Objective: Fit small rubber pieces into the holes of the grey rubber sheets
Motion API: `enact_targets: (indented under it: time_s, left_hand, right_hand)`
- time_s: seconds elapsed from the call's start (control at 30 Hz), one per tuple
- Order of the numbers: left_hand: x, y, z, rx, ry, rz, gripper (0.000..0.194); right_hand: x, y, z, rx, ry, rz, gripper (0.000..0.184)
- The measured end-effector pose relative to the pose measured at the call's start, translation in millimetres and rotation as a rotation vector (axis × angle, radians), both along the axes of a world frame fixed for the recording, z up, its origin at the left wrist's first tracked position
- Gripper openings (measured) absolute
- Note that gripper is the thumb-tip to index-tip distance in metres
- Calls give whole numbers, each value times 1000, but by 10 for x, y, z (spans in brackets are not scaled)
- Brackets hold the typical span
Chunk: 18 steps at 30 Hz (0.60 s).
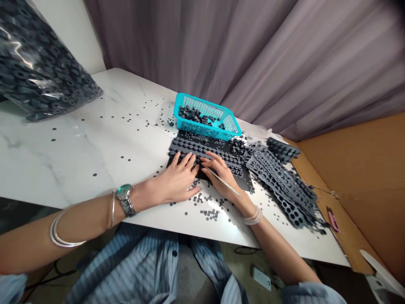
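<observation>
On the dark mat point(248, 184) lies a grey-black sheet of foam or rubber point(193, 146) with rows of round knobs and holes. My left hand point(177, 180) rests palm down on its near edge, fingers stretched and spread. Beside it, my right hand point(221, 179) grips a thin pale stick point(228, 186) that slants back over the palm towards the wrist. The right fingertips touch the sheet's near edge; what lies exactly under them is hidden. Small dark discs point(210, 214) are scattered around and below both hands.
A turquoise basket point(234, 133) of small black pieces stands behind the mat. To the right are piled perforated strips point(278, 181), a pink-handled cutter point(332, 220) and a cardboard sheet point(360, 177). A big clear bag of black pieces point(41, 71) stands at the far left.
</observation>
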<state>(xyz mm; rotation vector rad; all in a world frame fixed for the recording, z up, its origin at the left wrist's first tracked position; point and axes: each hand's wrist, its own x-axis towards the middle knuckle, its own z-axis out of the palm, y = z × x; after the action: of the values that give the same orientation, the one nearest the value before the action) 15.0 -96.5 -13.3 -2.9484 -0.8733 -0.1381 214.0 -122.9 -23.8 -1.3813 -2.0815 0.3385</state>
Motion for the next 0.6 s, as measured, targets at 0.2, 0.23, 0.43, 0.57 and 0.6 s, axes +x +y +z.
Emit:
enact_targets:
  time_s: [0.2,0.23,0.43,0.57,0.6]
  left_hand:
    - [0,-3,1,2,-14,-2,69]
    - [1,-3,0,7,-15,-2,69]
    - [0,5,11,1,-13,-3,69]
    - [-10,18,-9,-39,-16,-1,69]
    - [-11,22,-19,-50,-19,2,70]
  right_hand:
    - [8,37,-87,45,-50,68,18]
    - [4,45,-102,60,-54,84,19]
    - [110,106,-1,200,-72,-28,24]
    - [476,93,102,297,-216,-351,25]
    - [594,76,105,272,-288,-425,25]
